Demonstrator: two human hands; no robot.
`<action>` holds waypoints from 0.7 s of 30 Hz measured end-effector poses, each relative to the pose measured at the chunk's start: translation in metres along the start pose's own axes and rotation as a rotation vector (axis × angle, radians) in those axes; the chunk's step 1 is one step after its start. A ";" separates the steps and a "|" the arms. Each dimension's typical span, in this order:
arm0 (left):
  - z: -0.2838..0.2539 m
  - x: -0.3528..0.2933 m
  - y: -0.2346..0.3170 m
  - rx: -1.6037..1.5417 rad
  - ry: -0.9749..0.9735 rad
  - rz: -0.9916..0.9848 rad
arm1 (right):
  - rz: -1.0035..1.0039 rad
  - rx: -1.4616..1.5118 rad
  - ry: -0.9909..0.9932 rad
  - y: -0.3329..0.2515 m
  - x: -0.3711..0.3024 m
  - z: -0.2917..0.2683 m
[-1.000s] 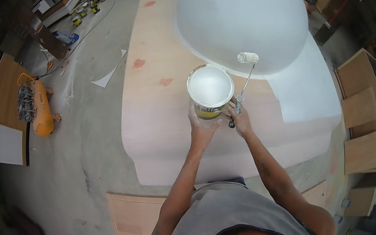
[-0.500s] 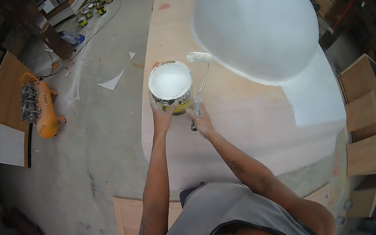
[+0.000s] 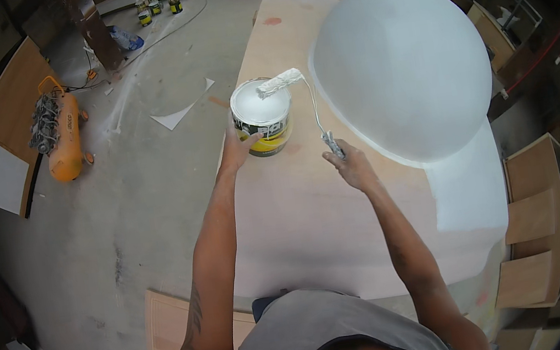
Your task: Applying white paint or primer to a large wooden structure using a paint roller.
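**Layout at the counter**

Can (image 3: 262, 116) stands on counter (image 3: 315, 220), near its left edge. Left hand (image 3: 239, 150) on can's near side. Roller (image 3: 279, 82) lies over can's open top, handle running back-right to right hand (image 3: 352, 168). Dome (image 3: 402, 68) sits on counter right of can, behind right hand. Compressor (image 3: 61, 137) on floor (image 3: 121, 219) far left. Small cans (image 3: 159, 4) on floor behind, far end.
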State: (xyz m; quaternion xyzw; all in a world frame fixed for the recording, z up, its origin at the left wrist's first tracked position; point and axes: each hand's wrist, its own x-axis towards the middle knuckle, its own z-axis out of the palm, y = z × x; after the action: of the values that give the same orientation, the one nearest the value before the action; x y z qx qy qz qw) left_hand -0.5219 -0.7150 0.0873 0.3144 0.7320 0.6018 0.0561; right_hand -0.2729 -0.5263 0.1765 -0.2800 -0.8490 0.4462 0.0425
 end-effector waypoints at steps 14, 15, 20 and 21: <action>0.053 0.016 -0.159 -0.069 0.065 -0.060 | -0.408 -0.708 0.036 -0.043 0.162 0.046; 0.065 0.011 -0.158 -0.086 0.043 -0.140 | -0.392 -0.713 0.036 -0.037 0.171 0.041; 0.058 -0.015 -0.191 0.041 0.136 -0.164 | -0.249 -0.708 -0.180 -0.086 0.154 0.035; 0.082 -0.016 -0.176 -0.002 0.058 -0.128 | -0.220 -0.701 -0.142 -0.073 0.149 0.024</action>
State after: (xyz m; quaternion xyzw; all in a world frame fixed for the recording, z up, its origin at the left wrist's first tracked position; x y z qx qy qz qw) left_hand -0.5406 -0.6676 -0.1012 0.2495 0.7512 0.6067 0.0736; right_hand -0.4376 -0.5000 0.1924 -0.1530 -0.9760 0.1394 -0.0672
